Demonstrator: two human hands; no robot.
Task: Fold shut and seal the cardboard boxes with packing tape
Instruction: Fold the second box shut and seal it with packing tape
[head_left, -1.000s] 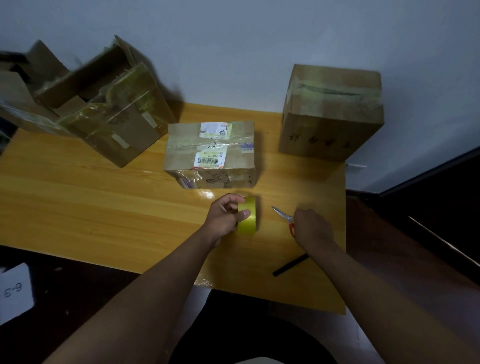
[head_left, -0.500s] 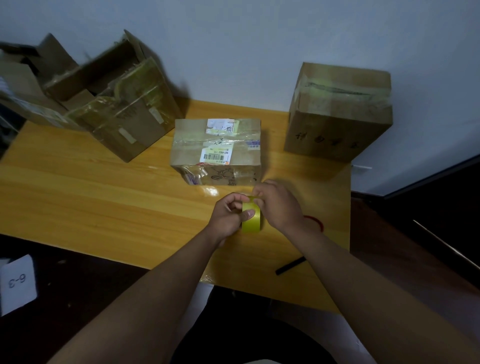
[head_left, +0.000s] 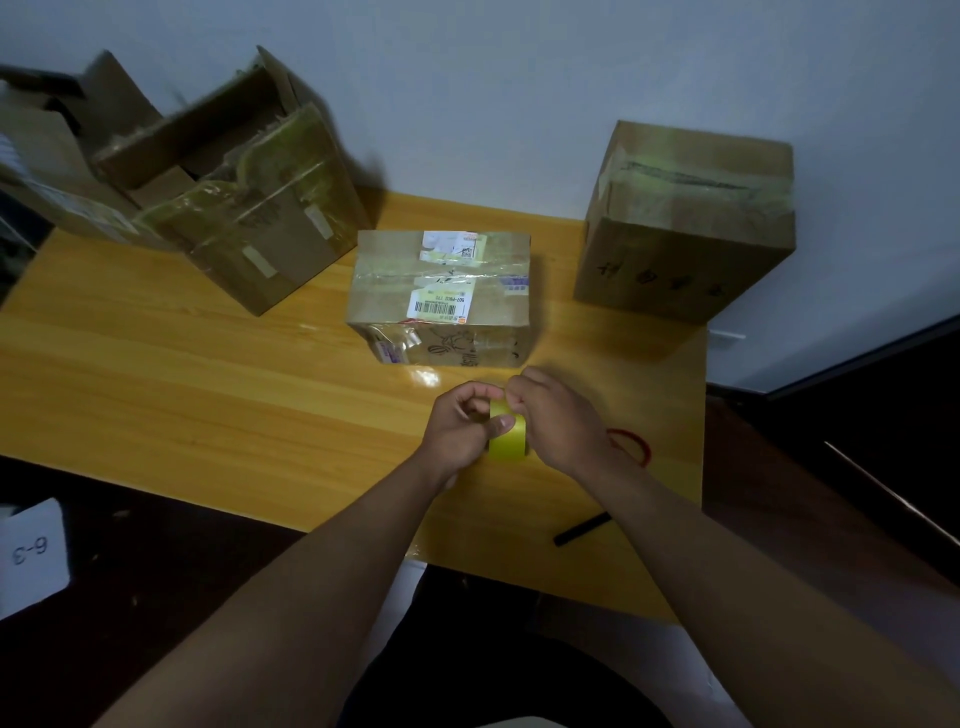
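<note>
A small closed cardboard box (head_left: 441, 296) with shipping labels sits mid-table, just beyond my hands. A yellow roll of packing tape (head_left: 508, 440) stands on edge in front of it. My left hand (head_left: 460, 428) grips the roll, thumb across its face. My right hand (head_left: 558, 421) has its fingers curled over the roll's top edge and pinches at it. A taller taped box (head_left: 685, 234) stands at the back right. An open box (head_left: 244, 208) with raised flaps lies at the back left.
Red-handled scissors (head_left: 631, 444) lie on the wooden table (head_left: 182, 384) just right of my right wrist. A black pen (head_left: 582, 529) rests near the front edge. A white card marked 6-3 (head_left: 34, 556) is low on the left. More cardboard (head_left: 36, 156) is stacked far left.
My right hand left the scissors on the table and came over to the tape roll, where its fingers now pinch the top. My left hand kept hold of the roll.
</note>
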